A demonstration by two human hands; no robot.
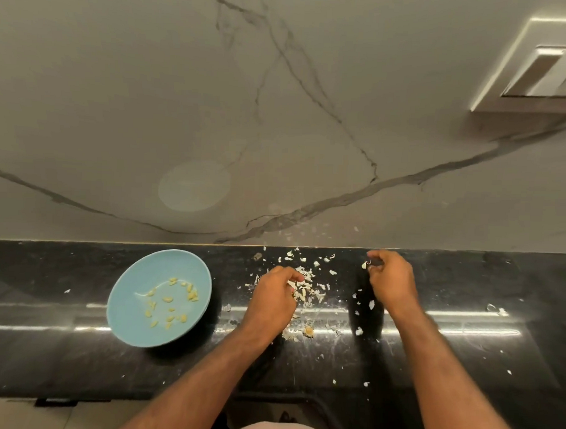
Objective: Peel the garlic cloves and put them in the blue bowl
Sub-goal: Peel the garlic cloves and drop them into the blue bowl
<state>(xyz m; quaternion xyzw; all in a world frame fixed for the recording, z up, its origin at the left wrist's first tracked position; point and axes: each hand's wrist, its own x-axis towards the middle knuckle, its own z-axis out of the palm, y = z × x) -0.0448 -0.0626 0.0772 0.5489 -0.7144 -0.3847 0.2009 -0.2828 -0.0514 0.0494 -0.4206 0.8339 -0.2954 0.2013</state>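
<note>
Our right hand (391, 277) pinches a garlic clove (364, 265) near the back edge of the bench (61, 360); our left hand (272, 299) curls over the skins (308, 292), grip unclear. Light, slippery, we judge: pinch its ends.

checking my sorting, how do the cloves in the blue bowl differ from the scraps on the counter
The cloves in the blue bowl are yellow and plump; the scraps on the black counter are white, thin flakes. The cloves lie gathered inside the bowl; the scraps lie scattered loose, mostly by the left hand. Both are small garlic bits.
</note>
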